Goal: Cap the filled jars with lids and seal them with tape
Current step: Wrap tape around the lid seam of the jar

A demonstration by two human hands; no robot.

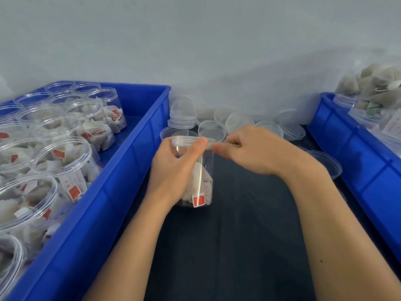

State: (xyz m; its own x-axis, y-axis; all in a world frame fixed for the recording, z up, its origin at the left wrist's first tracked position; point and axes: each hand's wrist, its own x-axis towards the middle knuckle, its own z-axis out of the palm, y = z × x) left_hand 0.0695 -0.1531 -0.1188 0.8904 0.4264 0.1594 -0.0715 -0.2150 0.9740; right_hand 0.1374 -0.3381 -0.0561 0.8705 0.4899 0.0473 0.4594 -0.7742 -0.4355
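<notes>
At the centre of the frame the capped jar (196, 170) stood on the dark desk (249, 224). The left hand (173, 168) gripped its body, thumb pressed on the lid (186, 141). The right hand (258, 151) pinched what looked like clear tape (219, 144) (hard to make out) at the lid's right edge. The tape could crease or miss the seam if the jar turned unevenly, leaving a weak seal. Spare lids (236, 124) lay behind.

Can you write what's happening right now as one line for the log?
step: taping lid | left hand: grips jar, thumb on lid | right hand: pinches tape at rim
</notes>
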